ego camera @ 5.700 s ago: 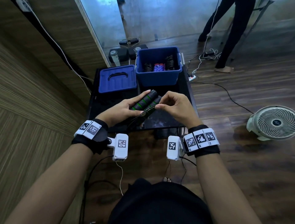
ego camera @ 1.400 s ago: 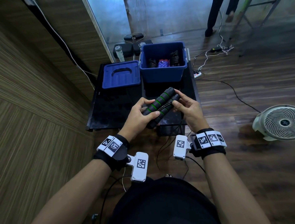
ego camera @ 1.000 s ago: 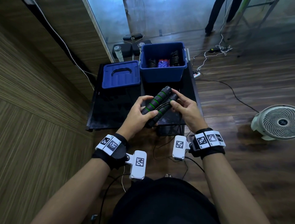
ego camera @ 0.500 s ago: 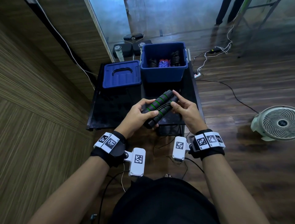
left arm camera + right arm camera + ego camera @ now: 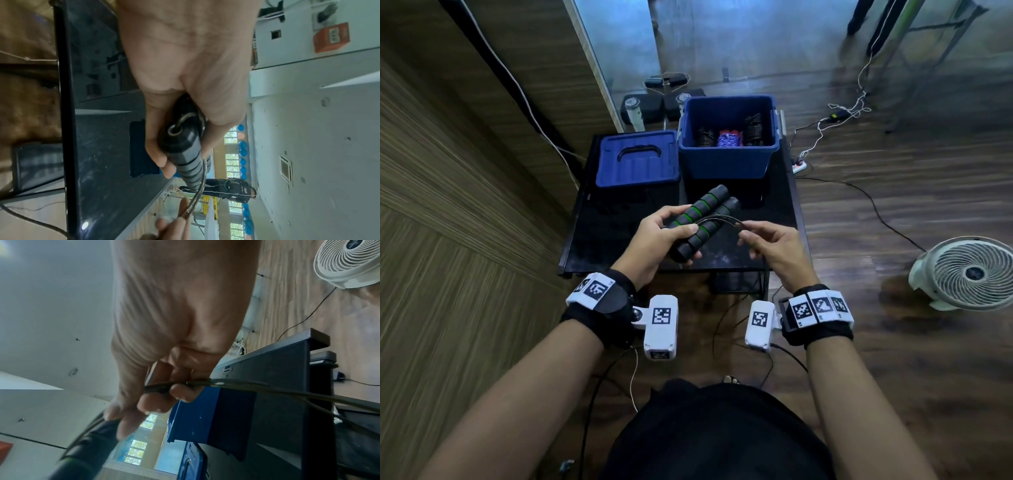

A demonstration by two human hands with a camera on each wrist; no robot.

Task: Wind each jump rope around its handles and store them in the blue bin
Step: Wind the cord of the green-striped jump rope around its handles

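Observation:
My left hand (image 5: 664, 236) grips two black foam handles with green rings (image 5: 705, 219), held side by side above the black table (image 5: 613, 236). The left wrist view shows the handles' butt end (image 5: 183, 129) inside my curled fingers. A thin dark rope (image 5: 726, 219) runs from the handles to my right hand (image 5: 763, 240), which pinches it just right of them; the rope (image 5: 257, 389) passes between its fingertips and trails down. The open blue bin (image 5: 726, 161) stands at the table's far edge, with several wound ropes (image 5: 727, 138) inside.
The bin's blue lid (image 5: 637, 159) lies flat left of the bin. A white floor fan (image 5: 969, 274) sits on the wood floor to the right, with cables (image 5: 859, 195) across the floor. A wood-panelled wall runs along the left. A person stands far off in the left wrist view.
My right hand has come off the handles and drawn a length of rope out to the right. My left hand keeps its grip on the handles.

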